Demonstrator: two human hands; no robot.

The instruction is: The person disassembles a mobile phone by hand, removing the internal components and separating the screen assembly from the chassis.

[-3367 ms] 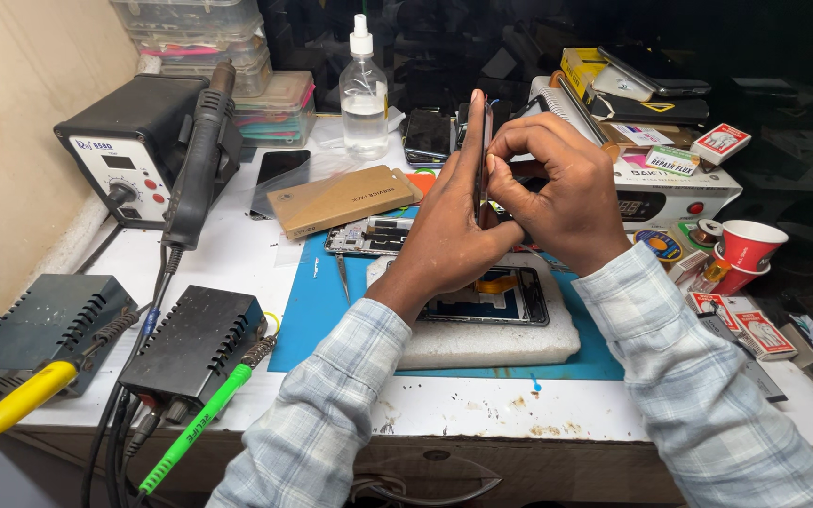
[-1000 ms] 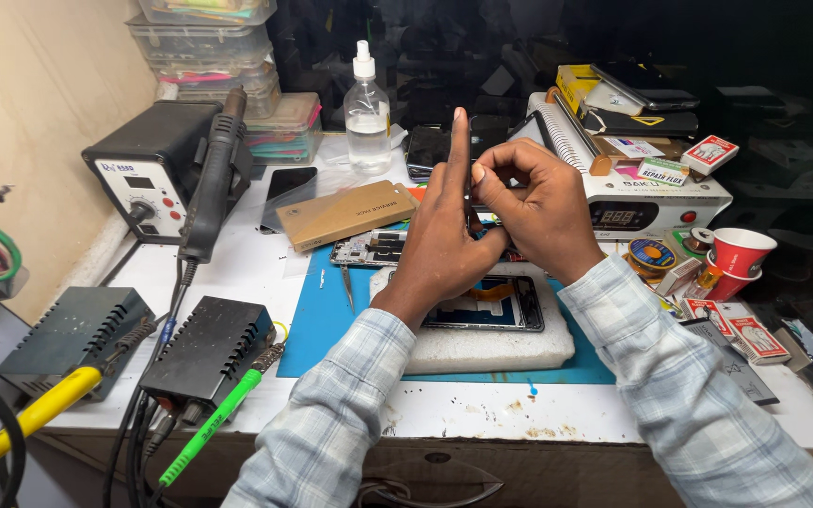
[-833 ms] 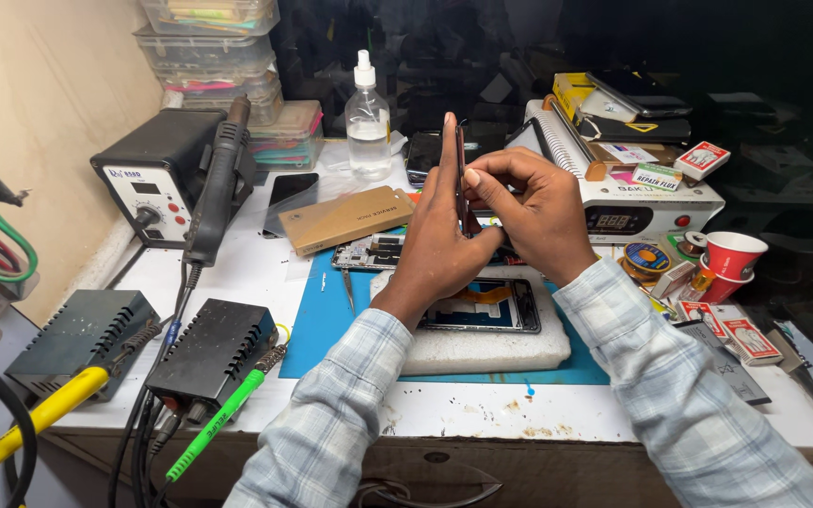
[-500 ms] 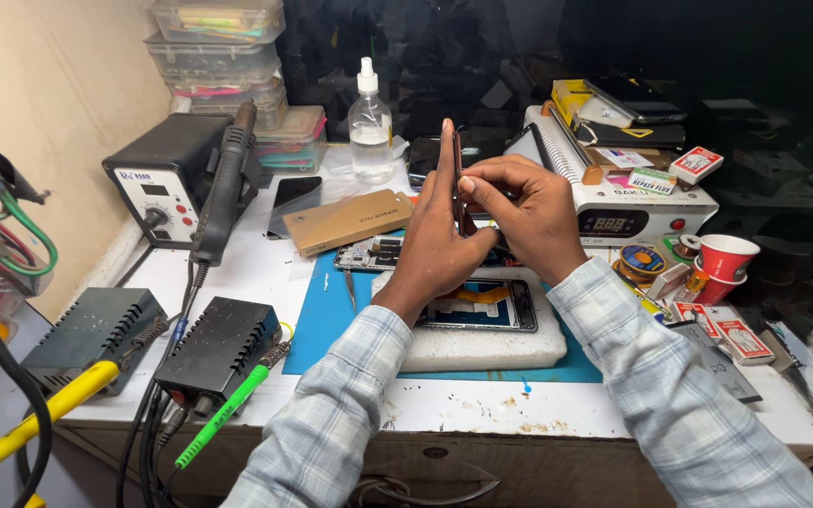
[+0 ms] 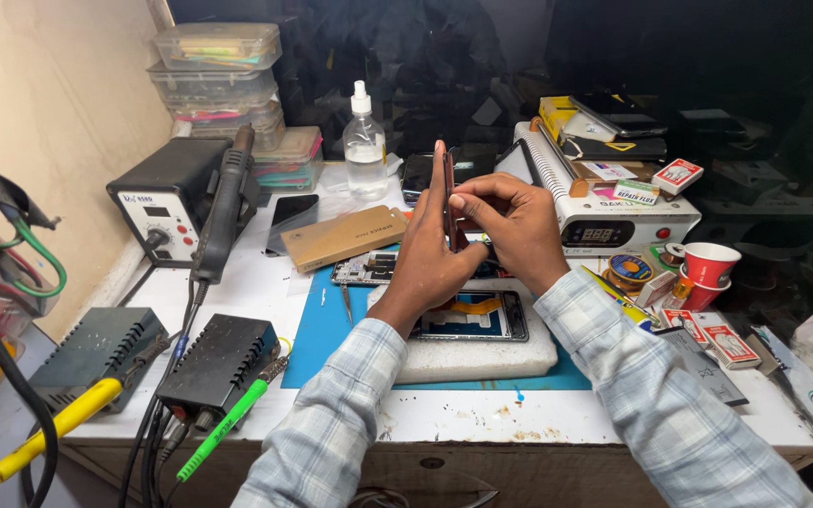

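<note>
While the left hand is propping a thin phone panel upright on edge above the white foam pad, the right hand fingers are pinching, seemingly, a small tool against it.

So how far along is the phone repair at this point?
Done: an opened phone lies on the white foam pad, a circuit board set aside. In hand: the left hand holds a thin panel upright; the right hand picks its edge. Left: reassembly.
</note>
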